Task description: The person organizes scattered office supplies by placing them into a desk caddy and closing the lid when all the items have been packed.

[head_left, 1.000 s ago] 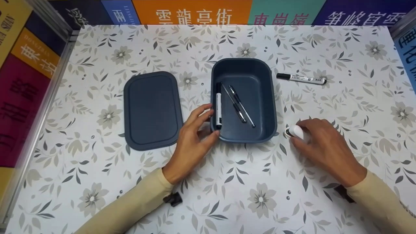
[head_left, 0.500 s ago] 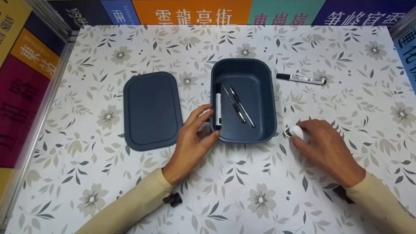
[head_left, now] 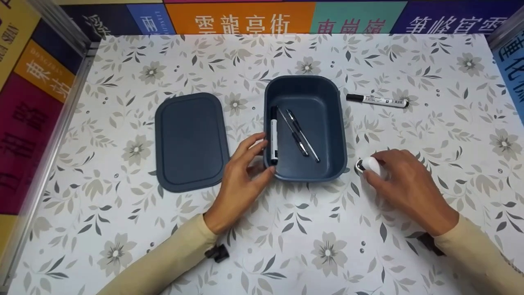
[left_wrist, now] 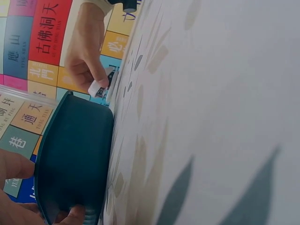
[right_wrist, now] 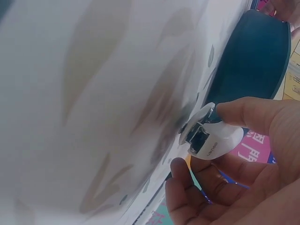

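My left hand (head_left: 241, 176) rests at the near left corner of a dark blue plastic box (head_left: 343, 135), its fingertips against the side wall and thumb at the corner. Inside the box lie a black-and-white marker (head_left: 274, 137) along the left wall and two slim black-and-clear pens (head_left: 305, 137). To the right of the box my right hand (head_left: 411, 186) holds a small white stapler (head_left: 371, 164) between thumb and fingers. In the right wrist view the stapler (right_wrist: 218, 140) shows a white base and dark metal middle, close to the tabletop.
A dark blue lid (head_left: 192, 141) lies flat left of the box. Another black-capped white marker (head_left: 378, 100) lies on the flower-patterned tabletop (head_left: 294, 246), at the back right. Colourful printed panels (head_left: 241, 18) border the table.
The head view has tilted very slightly. Both hands stay where they were, the left at the box and the right with the stapler.
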The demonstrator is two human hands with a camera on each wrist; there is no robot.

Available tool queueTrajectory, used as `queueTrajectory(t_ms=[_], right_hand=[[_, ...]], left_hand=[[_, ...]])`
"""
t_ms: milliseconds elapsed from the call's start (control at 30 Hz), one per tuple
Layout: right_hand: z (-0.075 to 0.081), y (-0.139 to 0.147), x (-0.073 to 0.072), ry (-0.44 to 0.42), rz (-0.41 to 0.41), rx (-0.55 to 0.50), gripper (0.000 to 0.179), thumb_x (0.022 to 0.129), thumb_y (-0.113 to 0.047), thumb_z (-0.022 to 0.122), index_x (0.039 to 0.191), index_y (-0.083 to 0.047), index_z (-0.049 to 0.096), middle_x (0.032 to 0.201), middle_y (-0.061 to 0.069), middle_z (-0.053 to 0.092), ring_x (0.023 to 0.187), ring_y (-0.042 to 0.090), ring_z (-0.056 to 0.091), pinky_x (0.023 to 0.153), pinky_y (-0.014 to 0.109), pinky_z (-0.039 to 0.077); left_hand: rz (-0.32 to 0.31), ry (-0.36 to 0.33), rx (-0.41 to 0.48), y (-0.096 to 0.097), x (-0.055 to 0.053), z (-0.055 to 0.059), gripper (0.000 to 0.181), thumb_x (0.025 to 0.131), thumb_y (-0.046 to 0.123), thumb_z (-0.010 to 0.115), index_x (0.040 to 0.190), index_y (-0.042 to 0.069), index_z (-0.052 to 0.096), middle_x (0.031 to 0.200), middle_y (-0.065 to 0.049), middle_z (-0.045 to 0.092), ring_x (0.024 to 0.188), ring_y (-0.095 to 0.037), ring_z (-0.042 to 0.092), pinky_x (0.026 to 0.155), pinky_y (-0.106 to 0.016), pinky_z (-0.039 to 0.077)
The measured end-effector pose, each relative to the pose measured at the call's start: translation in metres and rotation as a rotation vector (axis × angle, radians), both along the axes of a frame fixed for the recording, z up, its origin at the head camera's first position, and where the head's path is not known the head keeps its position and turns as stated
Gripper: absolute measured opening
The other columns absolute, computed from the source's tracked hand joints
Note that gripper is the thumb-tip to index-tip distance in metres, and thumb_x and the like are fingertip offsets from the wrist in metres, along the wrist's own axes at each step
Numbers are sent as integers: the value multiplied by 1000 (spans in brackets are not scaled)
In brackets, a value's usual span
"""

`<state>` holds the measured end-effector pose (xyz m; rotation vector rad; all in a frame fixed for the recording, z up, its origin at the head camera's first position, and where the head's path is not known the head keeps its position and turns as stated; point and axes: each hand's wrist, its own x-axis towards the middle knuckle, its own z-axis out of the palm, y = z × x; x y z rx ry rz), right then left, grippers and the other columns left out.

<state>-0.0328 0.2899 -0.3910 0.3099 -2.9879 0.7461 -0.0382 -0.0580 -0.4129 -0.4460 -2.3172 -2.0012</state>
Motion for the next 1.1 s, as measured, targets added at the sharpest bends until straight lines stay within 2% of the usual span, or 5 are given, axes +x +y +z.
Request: queueTrajectory(t_ms=[267,667,900,1100], right_hand=[[5,-5,-1,-21,-2,-36,24,90,-21,73,109,-7,73,93,6,68,91,22,55,77,39,41],[15,-11,-9,151,49,-88,21,86,-14,77,105,-8,73,92,3,69,91,21,59,76,27,41],[22,-17,-16,188,57,-95,22,85,-13,78,106,-7,73,94,2,70,94,19,59,77,24,41],[30,-24,-21,197,65,-97,22,84,-14,79,104,-7,74,95,5,72,94,23,61,78,31,42]], left_hand=[[5,-5,5,-1,1,-1,56,88,-3,73,141,-3,55,154,-2,43,115,-29,63,95,-33,57],[1,-11,25,-1,0,0,56,88,-4,72,141,-3,54,154,-3,43,115,-30,63,95,-33,57],[-10,-10,41,0,0,-1,56,89,-4,71,142,-4,53,154,-2,43,115,-32,63,96,-33,56],[-16,7,48,0,0,0,56,89,-5,70,142,-4,53,154,-5,43,116,-32,63,95,-34,57]])
